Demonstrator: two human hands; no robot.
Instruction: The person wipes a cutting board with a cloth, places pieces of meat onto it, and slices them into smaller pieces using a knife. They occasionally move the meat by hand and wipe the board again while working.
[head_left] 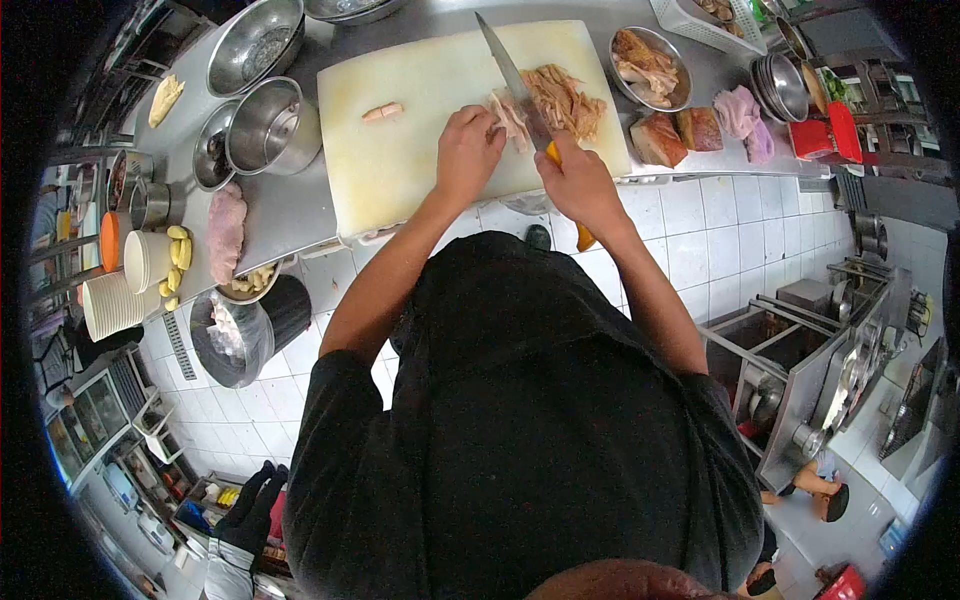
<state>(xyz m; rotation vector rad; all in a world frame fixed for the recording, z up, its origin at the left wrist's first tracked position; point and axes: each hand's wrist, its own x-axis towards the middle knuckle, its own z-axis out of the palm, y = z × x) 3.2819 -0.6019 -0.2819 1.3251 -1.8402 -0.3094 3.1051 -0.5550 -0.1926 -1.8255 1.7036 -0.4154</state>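
Observation:
On a large white cutting board (400,170), my right hand (580,185) is wrapped round the yellow handle of a long kitchen knife (507,75). Its blade points away from me and lies between two lots of meat. To its left, my left hand (470,152) has curled fingers pressed on a pale piece of meat (510,122). Right of the blade is a heap of sliced meat (565,100). A small pinkish piece of meat (382,112) lies alone on the board's left part.
A steel bowl of meat pieces (650,68) and two browned meat chunks (658,140) stand right of the board. Steel pots (272,125) and a pink cloth (226,230) are at the left. A lined bin (235,340) stands below the counter edge.

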